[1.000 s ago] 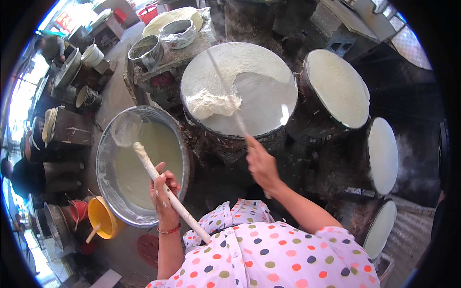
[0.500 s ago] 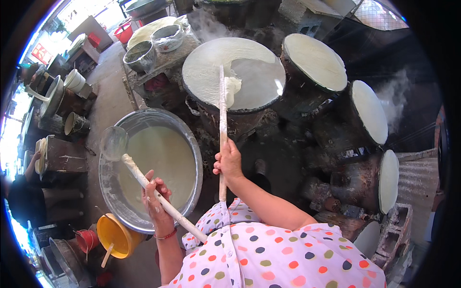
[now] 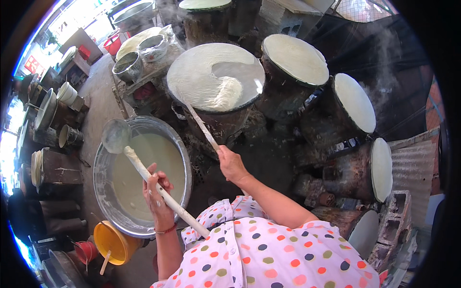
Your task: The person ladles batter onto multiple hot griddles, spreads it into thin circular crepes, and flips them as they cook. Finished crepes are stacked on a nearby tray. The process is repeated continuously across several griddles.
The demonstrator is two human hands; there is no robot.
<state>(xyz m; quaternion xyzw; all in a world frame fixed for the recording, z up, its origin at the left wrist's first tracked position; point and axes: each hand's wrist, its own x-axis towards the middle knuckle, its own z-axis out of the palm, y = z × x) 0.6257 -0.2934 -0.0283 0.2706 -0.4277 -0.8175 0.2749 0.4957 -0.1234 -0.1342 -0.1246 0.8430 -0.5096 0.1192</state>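
Observation:
My left hand (image 3: 157, 191) is wrapped round the pale handle of a long ladle (image 3: 139, 164), whose round bowl hangs over the far left rim of a big metal basin (image 3: 100, 194) of milky liquid. My right hand (image 3: 232, 164) grips a long flat wooden stick (image 3: 201, 126). The stick's far end reaches the near left edge of a round griddle (image 3: 185, 72) on a drum stand. A thin white batter layer covers much of that griddle. Toward its right, a grey patch shows bare, with a thicker folded lump of batter (image 3: 228, 93) below it.
Several more white-topped drum stoves curve round to the right, including a near one (image 3: 294, 52). Beyond the basin, pots stand on a low table, one a plastic-wrapped bowl (image 3: 152, 47). A yellow bucket (image 3: 117, 242) sits at the lower left, and concrete blocks (image 3: 394, 216) at the lower right.
The stick has swung left and pulled back from the griddle's middle to its near left edge. The batter lump lies spread nearer the griddle's front. The ladle stays in my left hand.

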